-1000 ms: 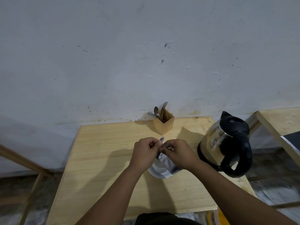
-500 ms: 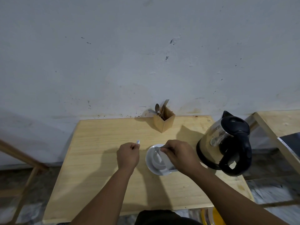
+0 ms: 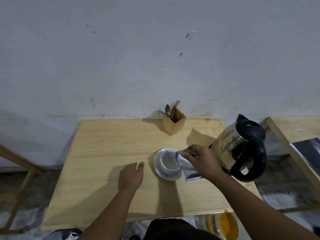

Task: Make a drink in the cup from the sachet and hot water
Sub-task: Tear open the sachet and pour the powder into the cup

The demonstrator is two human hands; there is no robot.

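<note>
Sachet [image 3: 187, 168]: silvery foil, creased, with a dark print near its lower end (blurred, unreadable). Right hand [image 3: 201, 161] pinches its upper edge between thumb and fingers, beside the white cup [image 3: 168, 162] on its saucer [image 3: 158, 168]. Long axis slants, top corner toward the cup's rim, bottom end toward the table's [image 3: 107, 153] near edge. Left hand [image 3: 131, 176] empty, fingers loosely spread, low over the table left of the saucer. Kettle [image 3: 242, 149] right.

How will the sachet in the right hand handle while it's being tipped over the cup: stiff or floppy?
Probably floppy: the sachet hangs creased and bent below the right hand, pinched at one end. Likely light, since fingertips alone hold it. Its mouth may wander off the cup.
</note>
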